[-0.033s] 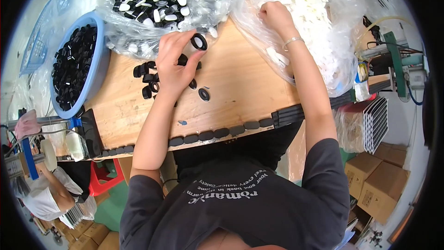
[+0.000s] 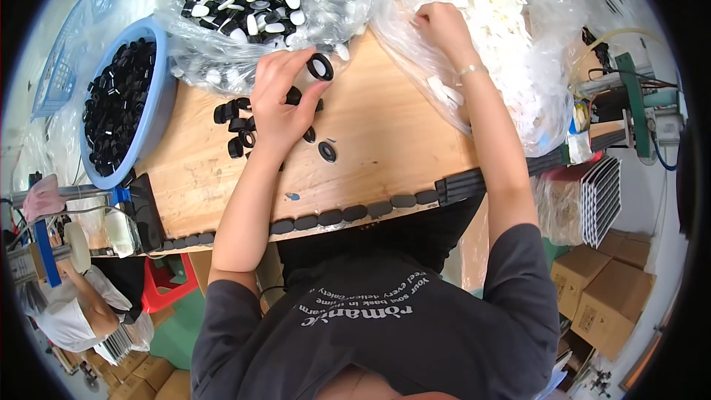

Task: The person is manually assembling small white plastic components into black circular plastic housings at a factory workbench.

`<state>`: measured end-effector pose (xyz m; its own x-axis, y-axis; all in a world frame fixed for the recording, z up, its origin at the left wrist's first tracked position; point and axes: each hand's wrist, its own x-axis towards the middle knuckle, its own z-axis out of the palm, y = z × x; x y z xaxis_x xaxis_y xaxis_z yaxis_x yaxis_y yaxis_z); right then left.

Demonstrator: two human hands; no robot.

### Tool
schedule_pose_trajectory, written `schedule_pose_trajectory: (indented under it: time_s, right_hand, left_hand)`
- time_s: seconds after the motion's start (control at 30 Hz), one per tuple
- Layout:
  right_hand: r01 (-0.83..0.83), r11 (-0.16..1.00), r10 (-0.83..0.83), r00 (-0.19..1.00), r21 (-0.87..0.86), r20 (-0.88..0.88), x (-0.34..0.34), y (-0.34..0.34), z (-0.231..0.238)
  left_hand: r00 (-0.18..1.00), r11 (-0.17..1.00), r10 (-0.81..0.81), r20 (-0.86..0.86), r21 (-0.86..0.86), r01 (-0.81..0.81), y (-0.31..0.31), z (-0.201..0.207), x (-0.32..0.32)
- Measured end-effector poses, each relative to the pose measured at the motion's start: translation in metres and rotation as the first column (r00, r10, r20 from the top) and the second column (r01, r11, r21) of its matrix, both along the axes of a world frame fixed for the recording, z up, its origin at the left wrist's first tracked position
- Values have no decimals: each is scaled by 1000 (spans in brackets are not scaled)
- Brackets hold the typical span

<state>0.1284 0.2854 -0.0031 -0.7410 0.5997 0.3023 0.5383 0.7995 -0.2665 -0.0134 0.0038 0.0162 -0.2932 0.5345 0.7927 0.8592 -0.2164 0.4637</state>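
My left hand (image 2: 278,107) pinches a small black oval ring (image 2: 328,68) between thumb and fingertips, with a white oval centre showing in it. Beneath and beside that hand, several loose black rings (image 2: 236,126) lie on the wooden table, and a single one (image 2: 327,152) lies flat to its right. My right hand (image 2: 446,30) is farther off, at the left edge of a pile of white pieces (image 2: 498,0) on clear plastic. Its fingers are curled together, and what they hold, if anything, is hidden.
A blue basin (image 2: 152,115) of black parts stands at the left. A clear bag (image 2: 326,11) holds mixed black and white ovals at the back. Dark oval pads (image 2: 354,212) line the table's front edge. At the lower left sits another person (image 2: 70,318), near a red stool (image 2: 167,292).
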Motion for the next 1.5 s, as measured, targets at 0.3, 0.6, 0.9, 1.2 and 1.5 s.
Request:
schedule_pose_trajectory:
  time_s: [0.3,0.6,0.9,1.2,1.5]
  right_hand:
    - [-585,396,-133,727,-708,-674,-14,-168,42]
    - [-569,153,-145,795,-808,-588,-10,-158,28]
    - [-541,-125,-189,836,-831,-516,-5,-156,27]
    - [-563,-90,-170,822,-822,-544,-8,-151,24]
    - [-577,355,-126,750,-735,-649,-7,-153,25]
  left_hand:
    - [997,999,29,-75,-23,-31,2,-5,5]
    - [988,999,-45,-150,-6,44,1,-3,4]
    - [976,993,-117,-183,-20,116,0,-3,8]
    - [992,986,-100,-71,-144,89,3,0,7]
    - [867,988,-36,497,-113,105,5,-7,13]
